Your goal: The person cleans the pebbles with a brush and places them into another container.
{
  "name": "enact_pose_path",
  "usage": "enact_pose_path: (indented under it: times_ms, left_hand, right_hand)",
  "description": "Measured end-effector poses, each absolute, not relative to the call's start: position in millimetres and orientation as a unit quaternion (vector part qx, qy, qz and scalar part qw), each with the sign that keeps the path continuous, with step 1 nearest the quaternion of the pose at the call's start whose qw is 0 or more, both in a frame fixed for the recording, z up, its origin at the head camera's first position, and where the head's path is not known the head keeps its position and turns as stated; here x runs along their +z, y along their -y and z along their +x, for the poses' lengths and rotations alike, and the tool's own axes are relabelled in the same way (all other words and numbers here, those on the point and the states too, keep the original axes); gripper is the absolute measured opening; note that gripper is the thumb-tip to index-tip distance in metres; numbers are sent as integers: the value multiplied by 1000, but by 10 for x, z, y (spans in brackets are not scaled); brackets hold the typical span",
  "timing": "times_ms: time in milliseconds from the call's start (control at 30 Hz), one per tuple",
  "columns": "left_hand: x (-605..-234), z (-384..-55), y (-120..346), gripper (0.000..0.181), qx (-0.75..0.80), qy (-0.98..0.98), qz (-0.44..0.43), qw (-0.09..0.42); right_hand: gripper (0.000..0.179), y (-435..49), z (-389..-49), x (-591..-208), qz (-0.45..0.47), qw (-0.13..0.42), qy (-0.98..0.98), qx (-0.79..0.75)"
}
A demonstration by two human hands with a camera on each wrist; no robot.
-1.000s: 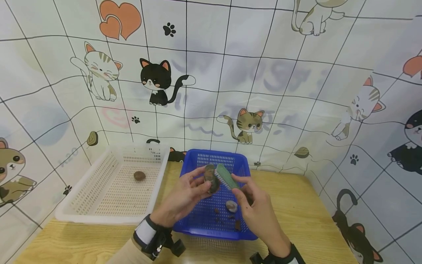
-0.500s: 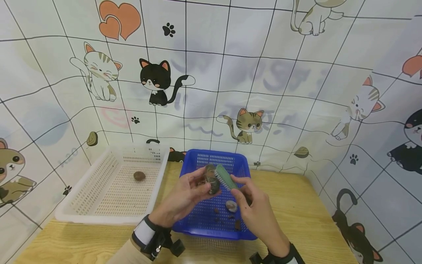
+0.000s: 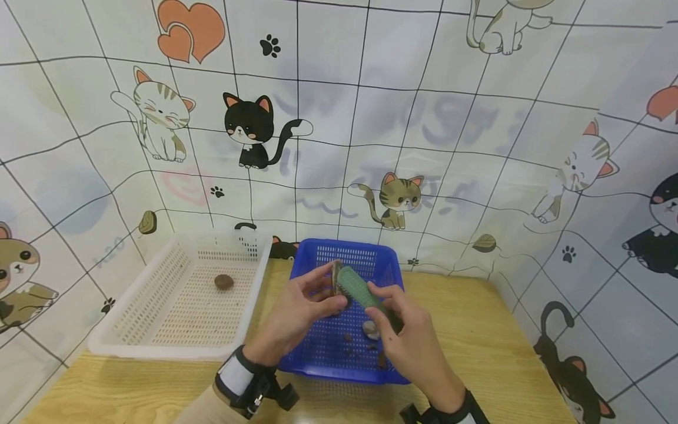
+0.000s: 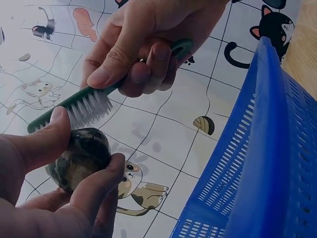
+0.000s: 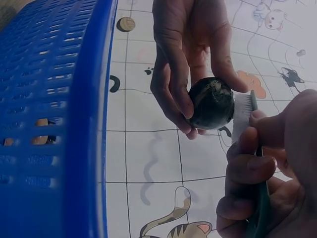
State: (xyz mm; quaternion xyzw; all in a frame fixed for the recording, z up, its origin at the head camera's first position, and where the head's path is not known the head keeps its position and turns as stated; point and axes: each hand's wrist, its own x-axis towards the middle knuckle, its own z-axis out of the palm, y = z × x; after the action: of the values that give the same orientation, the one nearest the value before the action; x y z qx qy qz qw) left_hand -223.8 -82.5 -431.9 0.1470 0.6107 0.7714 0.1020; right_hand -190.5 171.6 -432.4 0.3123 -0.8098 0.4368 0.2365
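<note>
Over the blue basket (image 3: 318, 372), my left hand (image 3: 293, 309) holds a dark, mottled stone (image 4: 81, 158) between thumb and fingers. My right hand (image 3: 413, 335) grips a green scrub brush (image 3: 360, 287) by its handle. In the right wrist view the white bristles (image 5: 241, 111) meet the side of the stone (image 5: 212, 104). From the head camera the brush's back hides most of the stone. A paler stone (image 3: 371, 330) lies in the blue basket below the hands, with several small brown bits (image 3: 381, 360) near it.
To the left stands a larger white basket (image 3: 243, 330) with one brown stone (image 3: 223, 282) in it. Both baskets rest on a wooden table (image 3: 455, 330). A cat-patterned wall covering (image 3: 328, 129) rises behind and at both sides.
The stone has turned in my left hand, so less of it shows from above. The brush has moved slightly left and rolled, so its back now faces up and its bristles are hidden from above.
</note>
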Motion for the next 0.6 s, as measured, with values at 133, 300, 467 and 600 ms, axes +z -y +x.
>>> enact_pose_path:
  times_ms: [133, 300, 467, 600]
  left_hand:
    - [-4322, -2225, 802, 88, 754, -633, 149, 90]
    - [-4313, -2220, 800, 88, 750, -637, 149, 93]
    - [-4313, -2226, 809, 86, 760, -629, 137, 88]
    - [-4330, -2234, 805, 86, 759, -633, 127, 79]
  right_hand:
    - [29, -1710, -1911, -4349, 297, 248, 814, 433]
    - [25, -1719, -1913, -4353, 274, 249, 819, 438]
    - [25, -1722, -1908, -4335, 264, 232, 821, 449]
    - [26, -1701, -1908, -4351, 283, 232, 814, 451]
